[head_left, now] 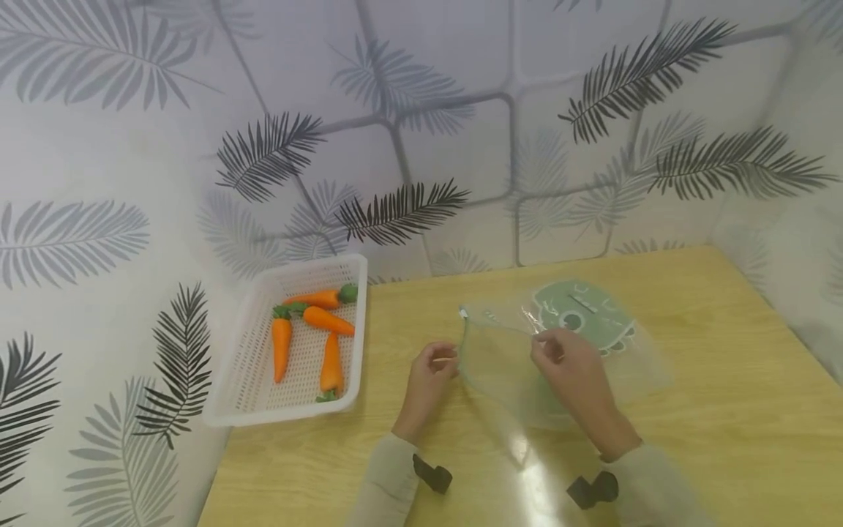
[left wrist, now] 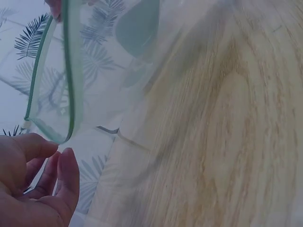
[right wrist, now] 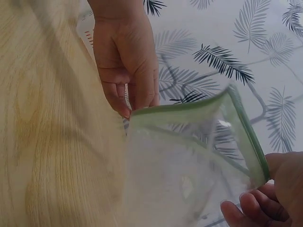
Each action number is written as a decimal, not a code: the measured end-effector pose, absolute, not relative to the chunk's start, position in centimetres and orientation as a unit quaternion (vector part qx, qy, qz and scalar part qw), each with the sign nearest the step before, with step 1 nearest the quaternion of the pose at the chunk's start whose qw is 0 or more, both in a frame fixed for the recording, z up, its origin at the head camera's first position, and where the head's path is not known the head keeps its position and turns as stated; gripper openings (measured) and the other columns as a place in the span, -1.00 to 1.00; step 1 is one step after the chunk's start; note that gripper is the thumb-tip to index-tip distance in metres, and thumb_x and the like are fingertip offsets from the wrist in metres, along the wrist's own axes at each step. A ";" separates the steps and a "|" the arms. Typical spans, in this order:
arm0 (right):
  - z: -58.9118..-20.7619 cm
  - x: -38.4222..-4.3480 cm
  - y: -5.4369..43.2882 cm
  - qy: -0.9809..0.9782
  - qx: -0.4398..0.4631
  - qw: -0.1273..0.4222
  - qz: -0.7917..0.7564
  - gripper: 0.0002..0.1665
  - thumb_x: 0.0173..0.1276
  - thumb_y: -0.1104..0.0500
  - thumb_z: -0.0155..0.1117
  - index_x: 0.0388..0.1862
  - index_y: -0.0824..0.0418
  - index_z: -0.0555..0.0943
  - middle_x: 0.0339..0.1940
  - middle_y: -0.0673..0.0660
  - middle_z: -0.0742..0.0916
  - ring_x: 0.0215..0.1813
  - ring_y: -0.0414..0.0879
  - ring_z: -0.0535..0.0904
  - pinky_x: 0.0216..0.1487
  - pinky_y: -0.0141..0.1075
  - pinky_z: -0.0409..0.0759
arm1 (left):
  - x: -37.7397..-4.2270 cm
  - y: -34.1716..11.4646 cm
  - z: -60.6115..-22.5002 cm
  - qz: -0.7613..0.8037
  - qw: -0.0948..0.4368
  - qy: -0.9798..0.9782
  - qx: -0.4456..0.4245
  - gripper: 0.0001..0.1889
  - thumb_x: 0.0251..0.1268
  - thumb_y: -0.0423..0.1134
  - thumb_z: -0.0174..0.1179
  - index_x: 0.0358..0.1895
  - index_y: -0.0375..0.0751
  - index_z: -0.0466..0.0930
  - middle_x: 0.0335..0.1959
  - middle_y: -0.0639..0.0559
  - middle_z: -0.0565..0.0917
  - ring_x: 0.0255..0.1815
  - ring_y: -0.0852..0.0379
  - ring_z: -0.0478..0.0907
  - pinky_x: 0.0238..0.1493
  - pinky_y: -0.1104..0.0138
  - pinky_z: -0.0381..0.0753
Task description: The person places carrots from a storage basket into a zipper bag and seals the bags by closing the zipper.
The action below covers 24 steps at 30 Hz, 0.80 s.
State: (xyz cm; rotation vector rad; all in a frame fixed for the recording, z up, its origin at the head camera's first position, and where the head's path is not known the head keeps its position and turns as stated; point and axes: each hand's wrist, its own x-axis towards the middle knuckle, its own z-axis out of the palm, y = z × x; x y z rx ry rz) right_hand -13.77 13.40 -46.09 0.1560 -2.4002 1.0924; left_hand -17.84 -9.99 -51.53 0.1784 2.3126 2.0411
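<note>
From my end the clear bag (head_left: 507,359) is over the right part of the table (head_left: 724,344), right of the basket (head_left: 361,322). Right hand (head_left: 579,377) is pinching its green rim; left hand (head_left: 426,384) is at the mouth's left edge, can't tell if it's actually pinching. My worry: film looks limp, so a weak left hold could let the mouth flop closed. Green cartoon print (head_left: 596,315), no brand or writing I can read.

No text, brand or number is readable, even on the clear green-edged plastic bag (head_left: 596,322) at four o'clock.
</note>
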 end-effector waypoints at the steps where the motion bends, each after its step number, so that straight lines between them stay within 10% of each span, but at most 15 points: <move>1: -46.1 -13.8 13.3 -0.879 0.057 0.250 0.402 -0.93 0.18 0.21 0.27 -0.36 0.19 0.63 -0.56 -0.03 0.56 -0.47 -0.18 0.45 -0.43 -0.30 0.49 | -17.6 -10.0 -51.2 0.665 0.033 0.743 0.066 -0.72 0.29 -0.40 0.11 0.05 -0.37 0.44 -0.02 -0.29 0.50 -0.06 -0.19 0.52 -0.10 0.24 0.60; 10: -46.5 -14.0 13.1 -0.880 0.039 0.253 0.400 -0.90 0.20 0.20 0.24 -0.32 0.20 0.62 -0.55 -0.01 0.58 -0.49 -0.16 0.46 -0.47 -0.31 0.48 | -15.1 -11.2 -46.4 0.616 0.027 0.776 0.134 -0.72 0.35 -0.34 0.07 0.06 -0.38 0.42 -0.03 -0.25 0.51 -0.05 -0.22 0.50 -0.10 0.26 0.59; 24: -47.3 -14.3 13.9 -0.876 0.027 0.231 0.423 -0.85 0.25 0.15 0.23 -0.27 0.20 0.63 -0.62 -0.03 0.55 -0.57 -0.17 0.41 -0.52 -0.36 0.43 | -15.3 -20.1 -44.5 0.460 -0.126 0.873 0.103 -0.80 0.34 -0.34 0.05 -0.01 -0.19 0.52 -0.10 -0.03 0.57 -0.14 0.08 0.52 -0.10 0.21 0.57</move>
